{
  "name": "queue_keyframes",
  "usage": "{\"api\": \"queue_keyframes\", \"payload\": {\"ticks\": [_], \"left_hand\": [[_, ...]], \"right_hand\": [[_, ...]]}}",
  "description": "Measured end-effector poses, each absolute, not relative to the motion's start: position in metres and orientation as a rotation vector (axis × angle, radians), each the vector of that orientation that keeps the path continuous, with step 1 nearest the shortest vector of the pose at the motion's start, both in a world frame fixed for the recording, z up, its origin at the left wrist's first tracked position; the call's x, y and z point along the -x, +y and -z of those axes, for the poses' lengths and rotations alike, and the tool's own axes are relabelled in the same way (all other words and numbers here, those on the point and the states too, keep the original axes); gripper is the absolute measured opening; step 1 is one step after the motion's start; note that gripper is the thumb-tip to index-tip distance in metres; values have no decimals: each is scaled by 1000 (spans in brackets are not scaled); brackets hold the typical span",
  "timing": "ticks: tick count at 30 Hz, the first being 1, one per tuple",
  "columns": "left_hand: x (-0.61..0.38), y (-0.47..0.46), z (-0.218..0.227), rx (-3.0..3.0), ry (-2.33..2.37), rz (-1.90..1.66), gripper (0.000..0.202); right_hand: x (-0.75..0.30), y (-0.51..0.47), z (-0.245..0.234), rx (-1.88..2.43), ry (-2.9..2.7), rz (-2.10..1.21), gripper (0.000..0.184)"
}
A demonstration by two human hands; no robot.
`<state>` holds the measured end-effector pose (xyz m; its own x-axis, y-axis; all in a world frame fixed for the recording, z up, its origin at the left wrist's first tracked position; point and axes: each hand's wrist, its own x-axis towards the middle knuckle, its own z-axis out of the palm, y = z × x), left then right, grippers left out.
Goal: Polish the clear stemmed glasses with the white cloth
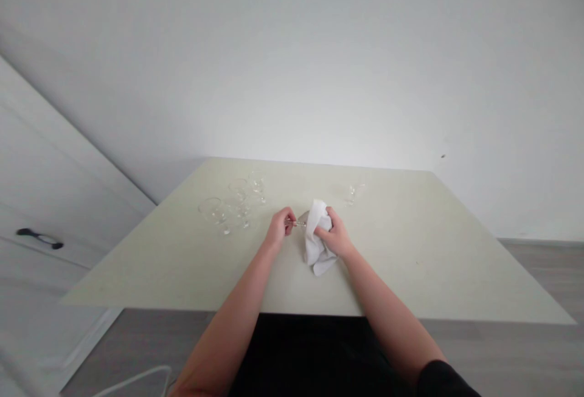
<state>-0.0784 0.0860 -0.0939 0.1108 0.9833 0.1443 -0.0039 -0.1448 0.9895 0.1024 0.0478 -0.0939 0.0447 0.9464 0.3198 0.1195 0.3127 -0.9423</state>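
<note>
Shirt [310, 354] before the table's [433, 233] near edge; left hand [279, 228] clamps a glass [303, 219], right hand [336, 236] clamps cloth [314, 250]; overtwisting could snap it.

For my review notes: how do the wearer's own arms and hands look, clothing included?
The left hand and right hand are ungloved. Both forearms are bare, with no watch or bracelet visible. A black sleeve shows on the right arm; no left sleeve is in view. The top is black too.
</note>
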Motion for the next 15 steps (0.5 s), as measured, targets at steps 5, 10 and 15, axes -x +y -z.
{"api": "queue_keyframes", "payload": {"ticks": [5, 10, 15], "left_hand": [[77, 73, 93, -1766, 840, -1475, 39], [75, 86, 97, -1142, 1098, -1281, 35], [79, 97, 98, -999, 1077, -1162, 30]], "right_hand": [[-99, 48, 97, 1145, -998, -1333, 48], [-110, 42, 88, 1029, -1422, -963, 52], [-109, 43, 87, 927, -1273, -1208, 37]]}}
